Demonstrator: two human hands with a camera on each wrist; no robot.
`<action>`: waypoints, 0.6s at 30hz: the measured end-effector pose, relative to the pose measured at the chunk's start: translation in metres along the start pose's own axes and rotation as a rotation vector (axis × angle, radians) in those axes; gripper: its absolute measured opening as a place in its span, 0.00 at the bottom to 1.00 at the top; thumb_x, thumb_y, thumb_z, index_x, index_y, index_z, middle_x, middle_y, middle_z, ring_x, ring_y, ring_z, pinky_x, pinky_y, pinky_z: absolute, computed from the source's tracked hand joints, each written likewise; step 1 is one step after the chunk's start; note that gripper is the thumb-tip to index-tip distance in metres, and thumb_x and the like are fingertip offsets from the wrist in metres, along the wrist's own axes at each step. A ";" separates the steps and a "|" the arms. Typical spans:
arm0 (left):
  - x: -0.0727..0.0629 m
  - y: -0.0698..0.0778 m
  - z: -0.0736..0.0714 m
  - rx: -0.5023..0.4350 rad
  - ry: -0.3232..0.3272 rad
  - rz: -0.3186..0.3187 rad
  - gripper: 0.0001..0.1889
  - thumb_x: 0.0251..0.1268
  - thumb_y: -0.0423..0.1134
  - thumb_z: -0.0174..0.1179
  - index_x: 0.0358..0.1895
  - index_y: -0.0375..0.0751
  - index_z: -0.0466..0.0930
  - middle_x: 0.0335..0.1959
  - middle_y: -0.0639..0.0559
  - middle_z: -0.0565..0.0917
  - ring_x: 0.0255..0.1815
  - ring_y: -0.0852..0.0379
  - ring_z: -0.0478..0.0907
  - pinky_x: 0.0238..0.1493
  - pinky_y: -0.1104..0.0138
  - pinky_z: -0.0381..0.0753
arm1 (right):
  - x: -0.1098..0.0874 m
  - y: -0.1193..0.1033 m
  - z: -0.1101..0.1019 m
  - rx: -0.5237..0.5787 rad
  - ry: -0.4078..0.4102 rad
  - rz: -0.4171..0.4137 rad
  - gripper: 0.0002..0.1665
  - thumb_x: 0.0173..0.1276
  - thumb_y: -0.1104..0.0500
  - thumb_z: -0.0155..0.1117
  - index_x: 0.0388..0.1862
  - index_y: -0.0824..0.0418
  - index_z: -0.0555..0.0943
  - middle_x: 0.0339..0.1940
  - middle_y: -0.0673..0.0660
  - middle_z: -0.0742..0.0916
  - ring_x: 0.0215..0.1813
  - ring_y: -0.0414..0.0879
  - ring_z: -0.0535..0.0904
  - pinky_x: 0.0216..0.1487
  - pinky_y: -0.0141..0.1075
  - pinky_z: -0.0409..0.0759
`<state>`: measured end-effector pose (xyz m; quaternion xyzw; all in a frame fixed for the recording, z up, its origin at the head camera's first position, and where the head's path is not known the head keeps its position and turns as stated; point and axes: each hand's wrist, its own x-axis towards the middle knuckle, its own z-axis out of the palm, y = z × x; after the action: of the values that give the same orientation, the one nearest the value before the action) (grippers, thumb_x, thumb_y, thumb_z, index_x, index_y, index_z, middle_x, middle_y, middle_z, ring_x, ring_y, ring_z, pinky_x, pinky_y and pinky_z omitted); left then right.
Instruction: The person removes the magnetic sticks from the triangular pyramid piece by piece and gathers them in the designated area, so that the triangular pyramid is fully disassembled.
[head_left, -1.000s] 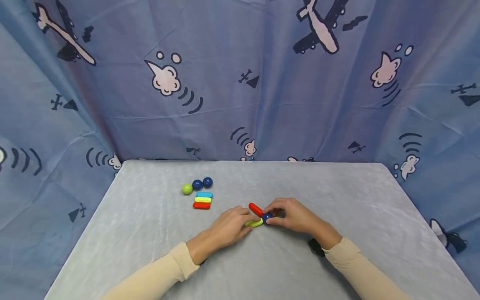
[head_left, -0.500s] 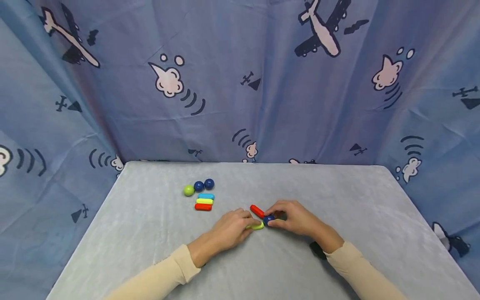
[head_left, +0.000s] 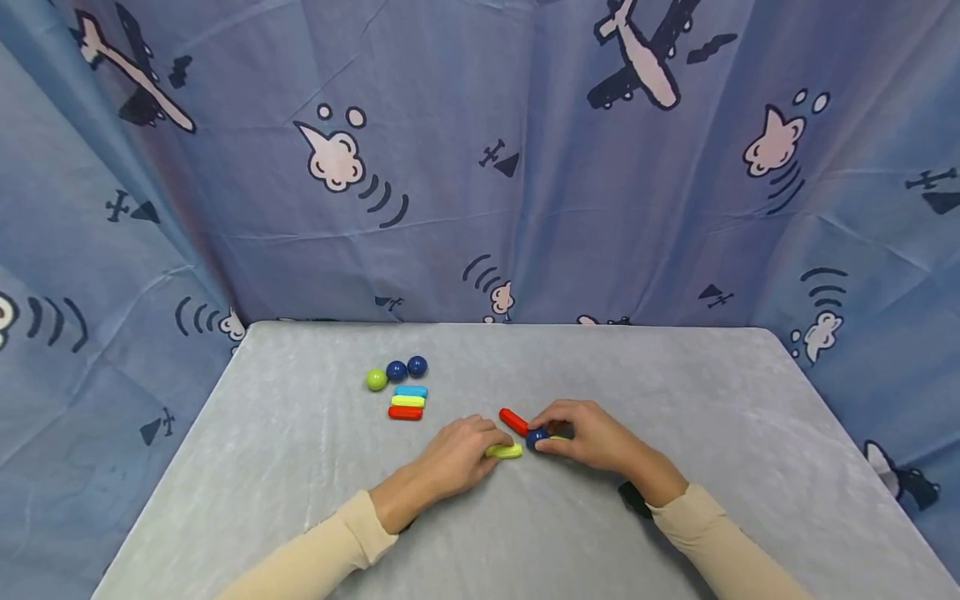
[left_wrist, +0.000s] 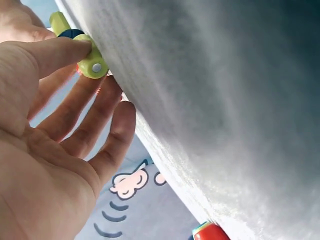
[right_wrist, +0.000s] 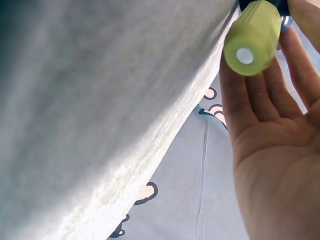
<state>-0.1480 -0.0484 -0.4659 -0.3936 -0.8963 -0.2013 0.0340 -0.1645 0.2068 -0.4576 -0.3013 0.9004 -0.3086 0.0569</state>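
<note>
A: L hand (head_left: pixel 457 454)?
B: Pinching yellow-green stick (head_left: pixel 504 451), just L of blue ball (head_left: pixel 536 440).
A: R hand (head_left: pixel 596 437)?
B: Thumb + fingers pinching that ball, mid tbl (head_left: pixel 675 375); red stick (head_left: pixel 513 422) touches it.

Table (head_left: pixel 247 492): pale grey, mottled, far corners rounded; curtain (head_left: pixel 435 242): blue-violet, creased, hung past the far edge and along the left and right sides; on it, outlined prints: plane (head_left: pixel 138 75), far left, pink-bodied with dark wings; second plane (head_left: pixel 645 62), right of centre, similar; cloud (head_left: pixel 336 160), left of centre, pink, with curved dark strokes beside it; second cloud (head_left: pixel 775 143), right, similar; on the table, left of centre, towards the far side: green ball (head_left: pixel 377 380), leftmost of a row; two blue balls (head_left: pixel 397 372), to its right; just nearer, three sticks side by side: blue stick (head_left: pixel 411 391), farthest; yellow stick (head_left: pixel 408 402), between; red stick (head_left: pixel 406 412), nearest.
</note>
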 end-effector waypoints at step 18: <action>-0.008 -0.007 -0.012 -0.014 0.012 -0.086 0.11 0.60 0.36 0.69 0.45 0.49 0.87 0.40 0.58 0.87 0.42 0.61 0.81 0.46 0.68 0.81 | 0.000 -0.007 -0.008 -0.086 -0.069 -0.021 0.17 0.66 0.51 0.71 0.54 0.48 0.84 0.47 0.43 0.87 0.46 0.35 0.81 0.51 0.38 0.82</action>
<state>-0.1485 -0.0626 -0.4594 -0.3538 -0.9107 -0.2112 0.0281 -0.1635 0.2064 -0.4466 -0.3234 0.9071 -0.2597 0.0715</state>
